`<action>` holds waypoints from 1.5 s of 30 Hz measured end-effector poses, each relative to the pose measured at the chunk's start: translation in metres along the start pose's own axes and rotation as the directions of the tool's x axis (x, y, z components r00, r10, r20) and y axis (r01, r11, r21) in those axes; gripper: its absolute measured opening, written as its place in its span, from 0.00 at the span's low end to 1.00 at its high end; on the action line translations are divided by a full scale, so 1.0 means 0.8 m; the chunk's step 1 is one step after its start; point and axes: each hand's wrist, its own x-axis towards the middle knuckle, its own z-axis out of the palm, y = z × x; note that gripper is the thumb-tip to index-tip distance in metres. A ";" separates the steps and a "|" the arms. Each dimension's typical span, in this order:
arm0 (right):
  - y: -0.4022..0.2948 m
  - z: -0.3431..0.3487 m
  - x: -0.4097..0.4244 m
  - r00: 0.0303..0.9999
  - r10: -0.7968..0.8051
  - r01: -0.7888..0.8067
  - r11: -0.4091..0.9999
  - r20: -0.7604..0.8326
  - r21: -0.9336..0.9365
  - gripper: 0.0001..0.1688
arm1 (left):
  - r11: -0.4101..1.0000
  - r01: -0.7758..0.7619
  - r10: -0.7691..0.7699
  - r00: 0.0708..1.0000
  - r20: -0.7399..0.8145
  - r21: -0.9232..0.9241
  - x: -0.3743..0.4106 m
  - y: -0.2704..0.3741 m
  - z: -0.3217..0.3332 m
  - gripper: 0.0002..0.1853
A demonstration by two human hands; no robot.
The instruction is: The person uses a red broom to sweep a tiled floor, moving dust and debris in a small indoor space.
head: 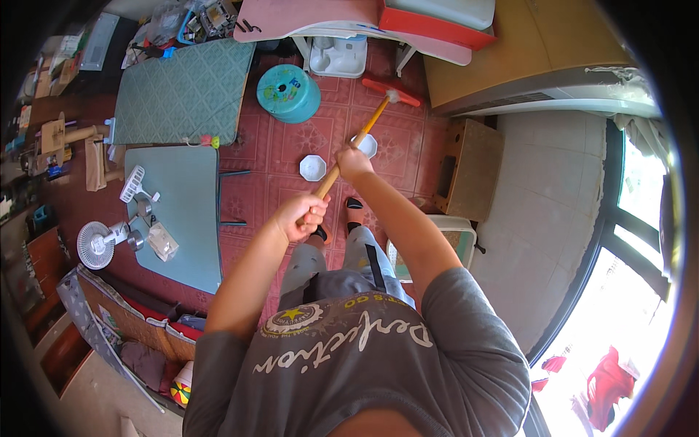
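My left hand (300, 217) is closed around the lower part of a long wooden handle, near my feet. Farther up, my right hand (354, 163) grips the same handle (377, 116). It belongs to a push broom or floor squeegee with a wide red head (392, 92); which one I cannot tell. Whitish fluff clings where head and handle meet. The head rests on the red tiled floor (295, 145), by the pink desk. Left of the handle stands a white octagonal bowl (312, 167). A second white bowl (370, 146) is partly hidden behind the handle and my right hand.
A turquoise plastic stool (289, 94) stands left of the broom head, near a pink desk (306, 16). Two low tables, one patterned (180, 93) and one plain (180, 218), line the left. On the right are a wooden box (468, 166) and a pale litter-tray-like bin (464, 232).
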 end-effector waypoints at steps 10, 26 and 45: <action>-0.028 -0.039 -0.147 0.983 -0.161 0.167 0.984 0.087 -0.069 0.07 | 0.998 0.042 -0.040 0.998 0.053 -0.038 -0.080 -0.093 0.045 0.06; -0.017 -0.044 -0.054 0.849 -0.480 0.528 0.767 -0.219 0.364 0.08 | 0.855 0.087 0.069 0.958 0.278 -0.512 -0.056 -0.070 0.077 0.04; 0.074 -0.110 -0.214 0.917 -0.154 0.321 0.833 -0.369 0.450 0.05 | 0.928 0.124 -0.073 0.985 0.156 -0.351 -0.053 -0.130 0.211 0.03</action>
